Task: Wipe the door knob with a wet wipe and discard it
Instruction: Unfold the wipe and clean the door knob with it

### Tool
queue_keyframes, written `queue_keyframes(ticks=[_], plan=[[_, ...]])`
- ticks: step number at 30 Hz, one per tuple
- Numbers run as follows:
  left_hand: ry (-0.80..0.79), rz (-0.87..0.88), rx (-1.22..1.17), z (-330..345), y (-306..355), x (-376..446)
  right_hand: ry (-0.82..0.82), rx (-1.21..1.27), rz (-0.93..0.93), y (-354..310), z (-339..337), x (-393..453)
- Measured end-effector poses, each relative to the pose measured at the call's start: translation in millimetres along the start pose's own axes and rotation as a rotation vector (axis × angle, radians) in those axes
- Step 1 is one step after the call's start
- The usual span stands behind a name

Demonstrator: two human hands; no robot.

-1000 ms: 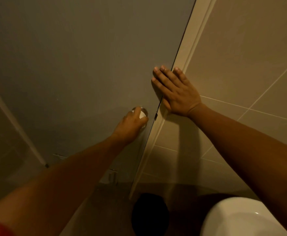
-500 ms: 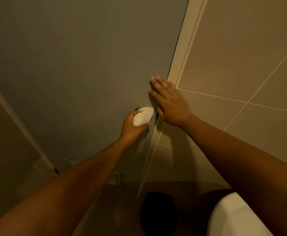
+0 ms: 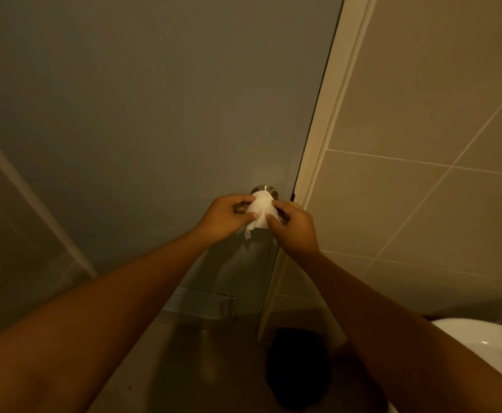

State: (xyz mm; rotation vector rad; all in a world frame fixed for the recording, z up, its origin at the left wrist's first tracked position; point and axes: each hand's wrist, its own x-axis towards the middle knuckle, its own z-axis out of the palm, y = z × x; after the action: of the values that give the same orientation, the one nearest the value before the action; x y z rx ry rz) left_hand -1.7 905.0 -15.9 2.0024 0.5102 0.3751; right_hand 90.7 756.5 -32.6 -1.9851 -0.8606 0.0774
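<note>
A round metal door knob (image 3: 266, 189) sits on the grey door (image 3: 154, 114), close to its right edge; only its top rim shows. A crumpled white wet wipe (image 3: 260, 213) is held just in front of the knob, covering most of it. My left hand (image 3: 226, 217) pinches the wipe's left side and my right hand (image 3: 296, 226) pinches its right side. A loose corner of the wipe hangs down between the hands.
The pale door frame (image 3: 324, 144) runs beside the door, with a beige tiled wall (image 3: 422, 174) to the right. A dark round bin (image 3: 299, 371) stands on the floor below. A white toilet rim (image 3: 488, 344) shows at the bottom right.
My right hand has left the door edge and come down to take the wipe together with my left hand. The wipe now sits between both hands in front of the knob.
</note>
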Motion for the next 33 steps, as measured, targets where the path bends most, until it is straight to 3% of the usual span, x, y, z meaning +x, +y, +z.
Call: queue_keyframes(ticks=[6,14,17,20,24,27,31,33], plan=[[-0.046,0.157,0.209,-7.7,4.2,7.0,0.062,-0.05,-0.006,0.1,5.1,-8.8],[-0.034,0.05,0.096,4.1,1.1,8.4,-0.086,-0.309,-0.077,-12.1,0.6,10.5],[-0.018,0.105,0.114,0.1,0.1,9.1,-0.002,-0.206,-0.008,-7.5,8.2,3.5],[-0.008,0.268,0.296,-3.6,3.5,11.4,0.09,0.002,0.08,-5.0,21.3,-8.0],[-0.051,0.361,0.399,-4.2,7.2,13.1,0.102,0.022,0.072,-5.3,26.3,-12.4],[-0.043,0.281,0.356,-2.5,5.1,12.0,0.068,-0.061,0.042,-7.3,19.4,-6.0],[-0.124,0.04,0.224,3.7,1.6,11.6,-0.029,-0.312,-0.051,-15.3,3.6,9.4],[-0.081,0.015,0.126,5.4,-0.3,7.4,-0.072,-0.397,-0.1,-18.4,1.1,14.1]])
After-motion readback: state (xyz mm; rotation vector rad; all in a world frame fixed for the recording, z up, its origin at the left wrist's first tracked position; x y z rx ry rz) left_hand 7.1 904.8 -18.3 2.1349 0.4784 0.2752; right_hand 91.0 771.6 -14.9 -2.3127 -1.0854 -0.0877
